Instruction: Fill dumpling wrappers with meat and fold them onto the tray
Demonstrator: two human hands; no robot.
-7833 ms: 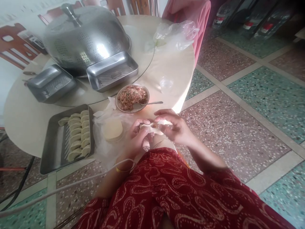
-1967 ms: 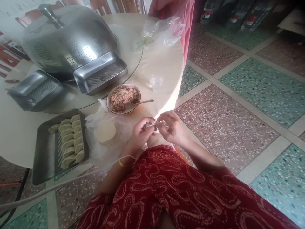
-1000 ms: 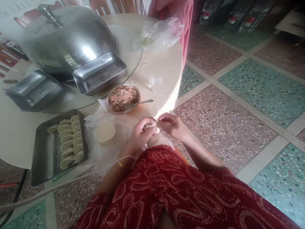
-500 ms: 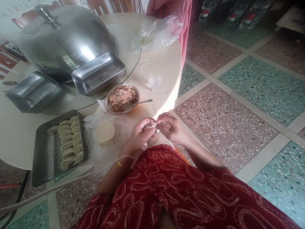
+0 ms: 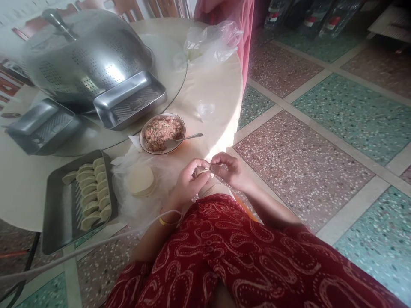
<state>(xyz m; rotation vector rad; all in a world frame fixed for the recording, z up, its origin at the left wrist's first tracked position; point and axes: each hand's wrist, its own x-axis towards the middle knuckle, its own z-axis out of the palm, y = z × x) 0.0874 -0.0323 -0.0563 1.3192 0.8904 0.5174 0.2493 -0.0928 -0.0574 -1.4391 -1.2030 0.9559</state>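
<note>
Between my two hands, just over my lap, is a small pale dumpling (image 5: 203,172), mostly covered by fingers. My left hand (image 5: 190,179) is closed around it from one side. The fingertips of my right hand (image 5: 231,172) pinch its edge from the other side. Left of my hands, round dumpling wrappers (image 5: 140,179) lie stacked on a clear plastic bag (image 5: 123,209). Beyond them stands a bowl (image 5: 141,143) of minced filling (image 5: 160,130), with a spoon (image 5: 192,136) resting in it. Finished dumplings (image 5: 88,188) sit in rows in a metal tray (image 5: 61,214) at the left.
A large perforated metal pot (image 5: 93,55) stands upside down on the round table (image 5: 218,90), with two metal pans (image 5: 131,102) by it. A crumpled plastic bag (image 5: 215,40) and a small clear cup (image 5: 206,109) lie near the edge. A pale cable (image 5: 96,244) crosses my left forearm.
My right fingers have shifted slightly along the dumpling's edge, their tips closer to my left hand. The view has moved a little; the things on the table stay put.
</note>
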